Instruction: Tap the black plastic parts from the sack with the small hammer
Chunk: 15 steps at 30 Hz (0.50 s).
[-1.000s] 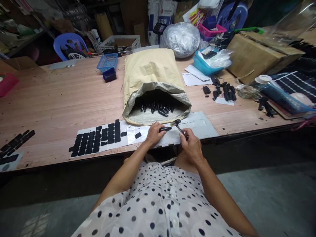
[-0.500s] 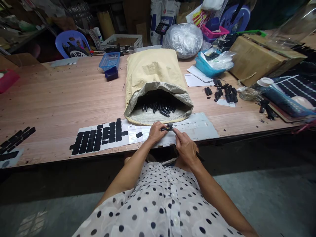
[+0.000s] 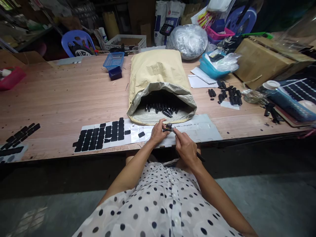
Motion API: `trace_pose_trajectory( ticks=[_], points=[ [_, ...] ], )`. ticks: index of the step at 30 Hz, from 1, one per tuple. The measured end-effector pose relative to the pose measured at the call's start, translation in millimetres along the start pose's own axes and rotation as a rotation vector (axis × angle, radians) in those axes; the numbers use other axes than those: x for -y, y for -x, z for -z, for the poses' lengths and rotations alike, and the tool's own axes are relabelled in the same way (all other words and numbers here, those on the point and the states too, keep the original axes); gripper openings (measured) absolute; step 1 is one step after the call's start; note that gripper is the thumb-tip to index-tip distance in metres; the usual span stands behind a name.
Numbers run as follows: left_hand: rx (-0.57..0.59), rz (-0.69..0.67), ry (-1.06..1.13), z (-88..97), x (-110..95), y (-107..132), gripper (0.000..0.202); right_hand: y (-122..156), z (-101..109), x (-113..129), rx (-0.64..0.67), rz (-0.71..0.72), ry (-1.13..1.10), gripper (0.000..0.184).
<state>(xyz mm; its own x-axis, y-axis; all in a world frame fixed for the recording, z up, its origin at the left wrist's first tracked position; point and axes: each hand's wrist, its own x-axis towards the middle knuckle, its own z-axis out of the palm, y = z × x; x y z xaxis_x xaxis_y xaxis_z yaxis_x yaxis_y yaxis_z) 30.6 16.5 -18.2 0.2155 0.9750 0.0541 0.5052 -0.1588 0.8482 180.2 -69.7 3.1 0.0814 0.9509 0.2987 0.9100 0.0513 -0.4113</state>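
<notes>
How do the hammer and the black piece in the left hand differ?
The hammer is longer, its handle showing past the right hand; the black piece, in the left hand, is shorter. The hammer has a bulky, rounded head; the black piece looks slim. Both look dark and are held above the grey board.

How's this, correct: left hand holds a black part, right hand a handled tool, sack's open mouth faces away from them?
Mouth direction's wrong: head view shows the sack opening toward the left hand with its black part and right hand with its tool.
</notes>
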Motion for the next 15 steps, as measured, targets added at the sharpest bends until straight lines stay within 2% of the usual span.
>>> trace_pose_trajectory(
  ticks=[4, 9, 12, 15],
  points=[
    [-0.008, 0.002, 0.021, 1.4, 0, 0, 0.054, -17, 1, -18, -0.068, -0.029, 0.025, 0.044],
    [-0.046, 0.023, 0.184, 5.7, 4, 2, 0.020, -43, -8, -50, -0.134, -0.109, 0.127, 0.042],
    [-0.064, 0.079, 0.339, 8.1, 6, 3, 0.022, -48, -17, -58, -0.133, -0.124, 0.174, 0.041],
    [-0.090, 0.107, 0.425, 9.4, 8, 4, 0.026, -46, -23, -57, -0.134, -0.106, 0.192, 0.040]
  ],
)
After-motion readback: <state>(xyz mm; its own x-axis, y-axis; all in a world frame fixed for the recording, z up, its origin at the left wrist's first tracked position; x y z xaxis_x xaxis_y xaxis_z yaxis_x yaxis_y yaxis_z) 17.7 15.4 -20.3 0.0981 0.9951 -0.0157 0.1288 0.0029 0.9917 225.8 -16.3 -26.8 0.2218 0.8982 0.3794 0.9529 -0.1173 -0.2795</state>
